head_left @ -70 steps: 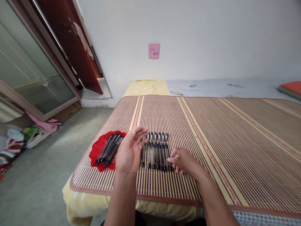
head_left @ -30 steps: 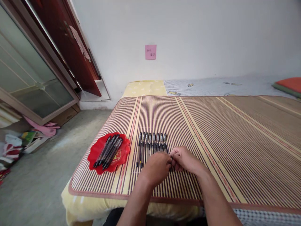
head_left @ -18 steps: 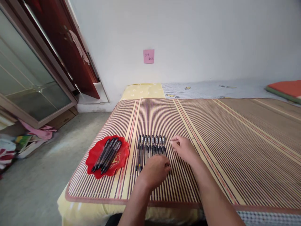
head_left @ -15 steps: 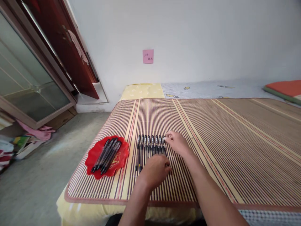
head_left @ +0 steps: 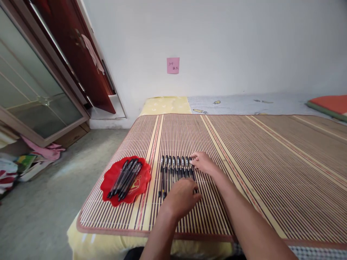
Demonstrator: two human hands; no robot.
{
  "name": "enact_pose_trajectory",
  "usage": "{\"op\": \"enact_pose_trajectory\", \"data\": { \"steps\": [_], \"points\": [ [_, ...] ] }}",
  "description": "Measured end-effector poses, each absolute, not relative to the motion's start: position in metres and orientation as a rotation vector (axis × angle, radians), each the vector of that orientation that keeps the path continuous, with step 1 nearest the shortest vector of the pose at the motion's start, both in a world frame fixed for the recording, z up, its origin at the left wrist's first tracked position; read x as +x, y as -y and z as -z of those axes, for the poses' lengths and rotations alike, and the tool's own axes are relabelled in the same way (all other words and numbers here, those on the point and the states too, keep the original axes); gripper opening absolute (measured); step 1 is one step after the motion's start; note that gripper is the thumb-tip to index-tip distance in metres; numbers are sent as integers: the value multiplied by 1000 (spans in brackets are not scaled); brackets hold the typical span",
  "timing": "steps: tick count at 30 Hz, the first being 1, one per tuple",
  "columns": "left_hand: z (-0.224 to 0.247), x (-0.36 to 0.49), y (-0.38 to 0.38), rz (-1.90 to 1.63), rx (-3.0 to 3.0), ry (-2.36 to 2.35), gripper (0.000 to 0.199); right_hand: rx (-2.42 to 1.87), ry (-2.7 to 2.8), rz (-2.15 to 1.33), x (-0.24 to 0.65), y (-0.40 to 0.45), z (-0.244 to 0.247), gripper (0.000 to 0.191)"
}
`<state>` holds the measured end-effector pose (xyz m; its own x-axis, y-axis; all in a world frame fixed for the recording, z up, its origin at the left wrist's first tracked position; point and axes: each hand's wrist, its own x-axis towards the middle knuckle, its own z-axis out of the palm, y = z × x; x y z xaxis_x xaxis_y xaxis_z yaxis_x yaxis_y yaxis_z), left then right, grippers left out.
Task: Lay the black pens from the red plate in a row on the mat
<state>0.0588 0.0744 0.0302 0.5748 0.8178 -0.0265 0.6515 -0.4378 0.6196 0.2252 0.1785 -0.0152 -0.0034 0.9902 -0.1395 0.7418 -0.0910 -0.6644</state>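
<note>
Several black pens lie side by side in a row on the striped bamboo mat, capped ends pointing away from me. My right hand is at the right end of the row, its fingertips closed on the cap of the last pen. Nearer to me, my left hand is curled over the lower end of that same pen and hides the lower parts of several others. On the left, a red scalloped plate holds a loose bundle of black pens.
The bamboo mat covers a bed against a white wall. A pink note is stuck to the wall. An orange-and-green folded item lies at the far right. The mat's left edge drops to a grey floor.
The view has shifted slightly, so everything sits a little further right. Both hands stay at the last pen, the left thumb now a little further out to the right.
</note>
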Motion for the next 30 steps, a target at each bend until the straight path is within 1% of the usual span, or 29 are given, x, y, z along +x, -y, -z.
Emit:
{"op": "enact_pose_trajectory", "data": {
  "steps": [13,20,23,26,30],
  "points": [
    [-29,57,-75,-393,2185,-1192,11,-1869,1673,-876,225,-159,13,26],
    [-34,60,-75,-385,2234,-1181,9,-1812,1648,-864,228,-139,21,34],
    [-33,57,-75,-409,2223,-1171,12,-1779,1629,-905,229,-132,22,37],
    [-32,45,-78,-509,2166,-1170,17,-1763,1614,-920,234,-122,24,39],
    [-35,22,-84,-780,2033,-1269,19,-1764,1653,-861,241,-105,27,38]
  ]
}}
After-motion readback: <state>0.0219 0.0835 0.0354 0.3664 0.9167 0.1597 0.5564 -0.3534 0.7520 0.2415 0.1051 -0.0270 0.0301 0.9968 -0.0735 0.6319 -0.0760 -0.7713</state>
